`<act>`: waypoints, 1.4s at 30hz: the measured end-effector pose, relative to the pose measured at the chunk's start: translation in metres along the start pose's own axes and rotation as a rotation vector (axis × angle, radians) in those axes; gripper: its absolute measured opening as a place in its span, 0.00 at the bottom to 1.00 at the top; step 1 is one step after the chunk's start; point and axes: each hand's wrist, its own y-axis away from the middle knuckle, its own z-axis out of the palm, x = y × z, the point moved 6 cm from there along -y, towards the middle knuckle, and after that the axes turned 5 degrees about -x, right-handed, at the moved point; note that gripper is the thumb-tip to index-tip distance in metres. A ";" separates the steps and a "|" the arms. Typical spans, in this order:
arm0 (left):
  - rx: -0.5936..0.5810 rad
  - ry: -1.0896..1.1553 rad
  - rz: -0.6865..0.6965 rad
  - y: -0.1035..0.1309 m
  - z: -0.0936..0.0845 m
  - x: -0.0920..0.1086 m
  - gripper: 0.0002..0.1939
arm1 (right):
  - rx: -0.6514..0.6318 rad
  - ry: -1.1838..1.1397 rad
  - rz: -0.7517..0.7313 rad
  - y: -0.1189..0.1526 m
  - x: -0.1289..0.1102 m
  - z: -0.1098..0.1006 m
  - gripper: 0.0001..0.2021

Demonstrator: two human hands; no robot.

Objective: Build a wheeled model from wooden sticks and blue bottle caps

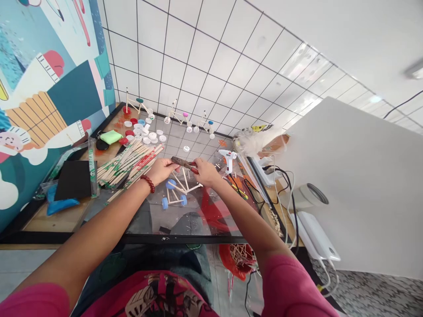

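Observation:
My right hand (206,172) is closed around the red handles of a pair of pliers (182,163), whose dark jaws point left. At those jaws my left hand (161,170) is pinched shut; what lies between its fingertips is too small to make out. Just below both hands, a small frame of wooden sticks (179,189) with blue bottle-cap wheels (183,200) stands on the glass tabletop (194,218). A white cap (186,149) lies beyond the pliers. To the left of my left hand is a pile of wooden chopsticks (120,165), some with green or red wrappers.
Three similar stick frames (180,116) stand along the tiled wall. Loose white, red and blue caps (150,135) cluster at back left. A white glue gun (228,159) with its cable (236,182) is at right. Below the table edge hangs a red bag (231,259) of stick pieces.

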 end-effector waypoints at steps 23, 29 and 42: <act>0.021 0.020 -0.074 0.000 0.000 -0.009 0.17 | -0.118 0.079 -0.064 -0.016 -0.002 0.013 0.16; 0.009 -0.006 -0.028 -0.003 0.001 -0.013 0.17 | -0.100 0.046 -0.015 -0.016 0.001 0.013 0.13; -0.094 -0.010 0.062 0.001 0.007 0.003 0.17 | -0.049 -0.353 0.024 0.013 0.020 0.004 0.19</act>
